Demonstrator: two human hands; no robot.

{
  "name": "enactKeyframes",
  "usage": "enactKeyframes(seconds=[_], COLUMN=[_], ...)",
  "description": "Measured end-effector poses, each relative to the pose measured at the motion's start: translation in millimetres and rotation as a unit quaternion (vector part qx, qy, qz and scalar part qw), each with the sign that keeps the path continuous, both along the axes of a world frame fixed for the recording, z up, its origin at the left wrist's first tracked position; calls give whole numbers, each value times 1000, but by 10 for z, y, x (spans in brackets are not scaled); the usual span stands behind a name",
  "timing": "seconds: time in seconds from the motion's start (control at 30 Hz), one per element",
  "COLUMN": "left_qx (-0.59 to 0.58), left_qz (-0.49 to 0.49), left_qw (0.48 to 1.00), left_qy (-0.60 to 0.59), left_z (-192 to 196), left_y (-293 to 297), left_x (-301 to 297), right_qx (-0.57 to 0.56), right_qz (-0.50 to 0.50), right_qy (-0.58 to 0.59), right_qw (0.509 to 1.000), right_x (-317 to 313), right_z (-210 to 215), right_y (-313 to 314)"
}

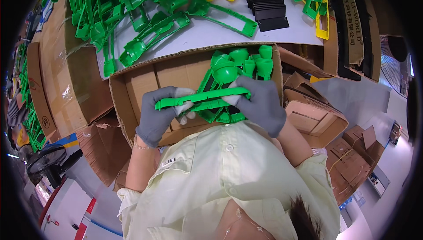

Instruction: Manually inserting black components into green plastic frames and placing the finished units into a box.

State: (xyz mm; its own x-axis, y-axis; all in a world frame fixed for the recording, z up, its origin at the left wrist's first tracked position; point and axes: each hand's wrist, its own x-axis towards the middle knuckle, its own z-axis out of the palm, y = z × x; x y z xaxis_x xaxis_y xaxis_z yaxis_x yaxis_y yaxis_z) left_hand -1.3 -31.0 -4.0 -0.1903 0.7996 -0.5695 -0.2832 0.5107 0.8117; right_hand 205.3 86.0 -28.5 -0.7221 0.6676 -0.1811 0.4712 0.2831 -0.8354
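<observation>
A long green plastic part (203,97) lies level between my two gloved hands, over a cardboard box (176,75) in front of me. My left hand (162,108), in a grey glove with pale fingertips, is closed round its left end. At the other end my right hand (260,101), gloved the same way, pinches the part between thumb and fingers. Behind and below it, more green plastic parts (224,70) with rounded cup-like ends sit in the right side of the box. My hands cover some of them.
Beyond the box, a white tabletop (194,36) carries a heap of green parts (132,2), a few yellow pieces (324,20) and a row of black flat plates (266,4). Cardboard boxes stand at left (66,64) and right (313,116). A black fan (48,165) is at far left.
</observation>
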Motion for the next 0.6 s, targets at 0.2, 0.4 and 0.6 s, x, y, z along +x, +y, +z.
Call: enactKeyframes(seconds=[0.2,0.4,0.6], left_qx=[-23,-170,-149], left_qz=[-28,-185,-243], left_qw=[998,962,761], left_qy=[45,106,582], left_z=[144,-37,-363], left_y=[2,-14,109], left_x=[-213,-987,-599], right_qx=[-35,297,288], right_qz=[34,8,72], right_qy=[-44,-64,-141], right_qw=[998,953,944], right_x=[-11,400,486], right_z=[100,-20,-213], right_y=[226,1507,1829])
